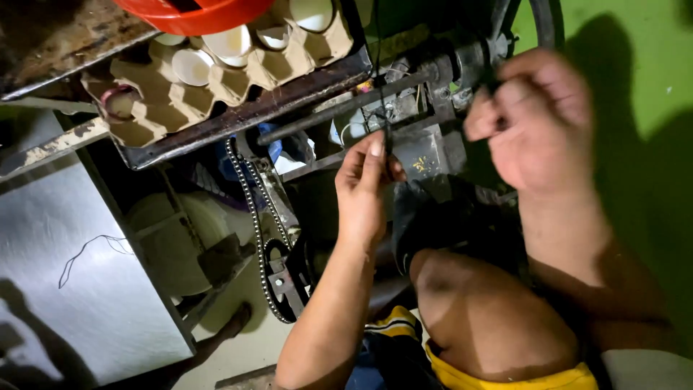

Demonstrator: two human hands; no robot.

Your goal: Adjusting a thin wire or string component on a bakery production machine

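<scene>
My left hand [367, 184] pinches a thin dark cord or strap [388, 137] between thumb and fingers, in front of a grimy metal machine part [426, 148]. My right hand [538, 119] is higher and to the right, blurred, its fingers curled by the machine's dark shaft [462, 65]; what it holds cannot be made out. A long dark metal rod [339, 108] runs from the machine to the left, above my left hand. My bare knee [476, 303] is raised below both hands.
A cardboard egg tray [216, 79] with a few eggs lies on a rusty shelf at the top left, under an orange bowl [195, 11]. A drive chain [256, 224] hangs down the middle. A grey metal sheet [65, 282] lies at left, and a green wall [635, 87] at right.
</scene>
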